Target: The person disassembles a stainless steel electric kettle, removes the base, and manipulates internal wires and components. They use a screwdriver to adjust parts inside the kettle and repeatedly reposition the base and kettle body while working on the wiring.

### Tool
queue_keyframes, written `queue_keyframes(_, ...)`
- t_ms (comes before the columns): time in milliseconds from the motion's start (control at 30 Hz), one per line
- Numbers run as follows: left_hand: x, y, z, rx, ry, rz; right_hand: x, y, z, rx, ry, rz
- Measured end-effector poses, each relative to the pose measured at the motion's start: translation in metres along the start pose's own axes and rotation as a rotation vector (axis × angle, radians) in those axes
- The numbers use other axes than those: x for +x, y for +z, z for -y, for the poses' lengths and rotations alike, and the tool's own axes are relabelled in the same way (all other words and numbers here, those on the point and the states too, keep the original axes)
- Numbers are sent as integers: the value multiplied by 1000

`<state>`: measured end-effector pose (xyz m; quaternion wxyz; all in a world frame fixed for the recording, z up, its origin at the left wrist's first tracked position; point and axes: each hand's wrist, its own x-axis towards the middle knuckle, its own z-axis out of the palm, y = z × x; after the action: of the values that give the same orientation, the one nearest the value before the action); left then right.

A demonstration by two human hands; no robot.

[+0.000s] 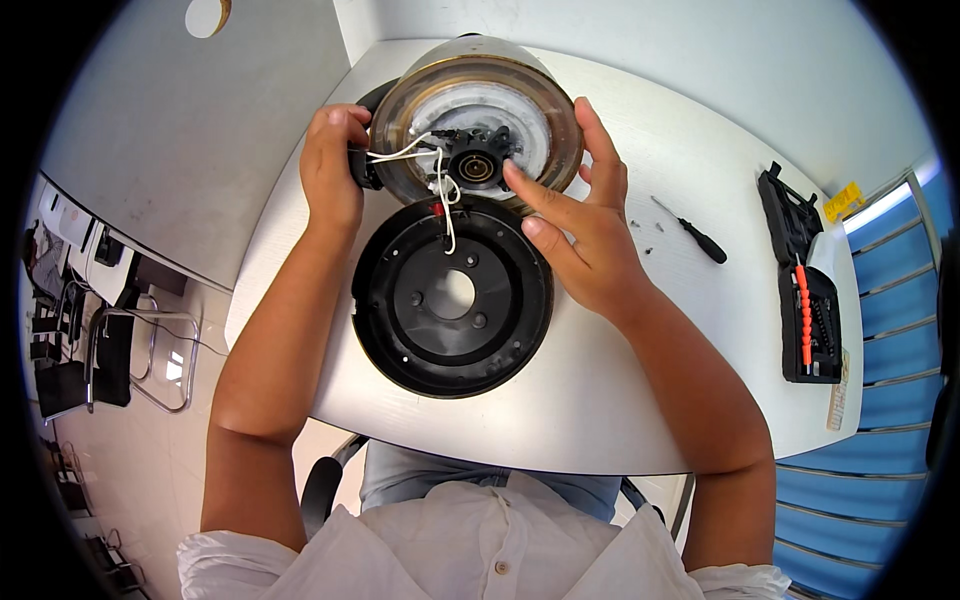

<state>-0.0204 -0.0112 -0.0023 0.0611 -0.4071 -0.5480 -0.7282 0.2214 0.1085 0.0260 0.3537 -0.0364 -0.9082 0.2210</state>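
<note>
An electric kettle (465,75) lies tipped on the table with its opened underside facing me. In its middle sits a black round coupler (477,168) with brass-coloured rings, amid whitish residue. White wires (400,152) run from there toward the handle side and down to a black round base cover (390,330), which lies inside up against the kettle's lower rim. My left hand (335,170) is closed around the kettle's dark handle. My right hand (590,225) straddles the right rim: the index fingertip touches the coupler's edge, other fingers rest outside, and the thumb hovers by the cover.
A black-handled screwdriver (703,241) lies to the right, beside several small screws (648,250). Farther right, an open black tool case (808,300) holds an orange flexible shaft (803,315). A grey partition (210,120) stands at the left, and a metal-framed chair (150,350) is on the floor.
</note>
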Motion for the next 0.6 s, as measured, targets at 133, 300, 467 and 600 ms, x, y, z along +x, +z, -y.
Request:
queue_keyframes(133, 1, -2, 3, 32, -1, 15, 1, -1, 2, 32, 20, -12)
queue_keyframes(300, 1, -2, 1, 29, 4, 31, -1, -3, -3, -32, 6, 32)
queue_keyframes(467, 1, -1, 0, 10, -18, 36, 1, -2, 0, 79, 42, -15)
queue_keyframes(600, 1, -1, 1, -1, -30, 39, 1, -3, -2, 83, 26, -27)
